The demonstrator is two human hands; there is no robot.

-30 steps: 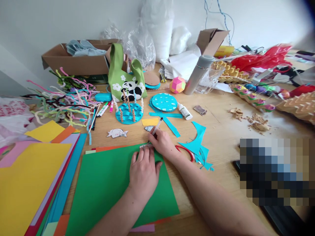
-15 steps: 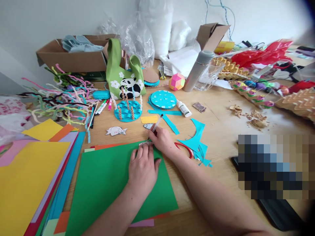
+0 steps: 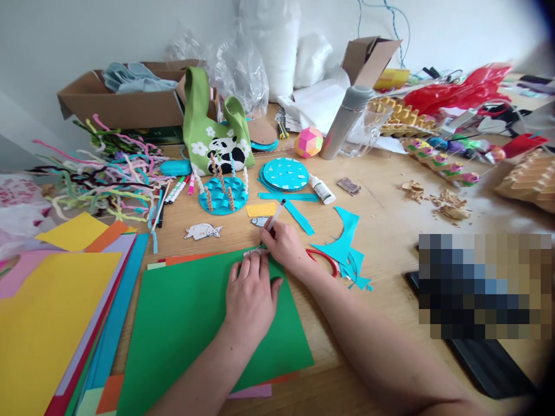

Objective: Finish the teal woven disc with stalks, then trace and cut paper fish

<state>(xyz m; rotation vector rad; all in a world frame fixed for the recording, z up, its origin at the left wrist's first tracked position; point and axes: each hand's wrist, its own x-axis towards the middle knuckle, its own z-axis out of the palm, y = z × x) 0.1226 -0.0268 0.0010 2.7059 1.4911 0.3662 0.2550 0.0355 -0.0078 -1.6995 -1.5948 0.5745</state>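
My left hand lies flat on a green sheet of paper, fingers stretched toward its far edge. Under those fingertips is a small white paper piece, mostly covered. My right hand is closed around a pen, whose tip meets the paper piece beside my left fingers. Just beyond lie a grey fish cutout and a yellow paper strip. A white animal-shaped cutout rests to the left. Red-handled scissors sit by my right wrist, partly under blue paper scraps.
Coloured paper sheets are stacked at left, below a heap of pipe cleaners. Farther back stand a blue woven disc with upright twists, a green panda bag, a glue bottle and a grey flask.
The whole view has shifted slightly. Both hands stay at the paper piece, and the pen remains in my right hand with hardly any movement.
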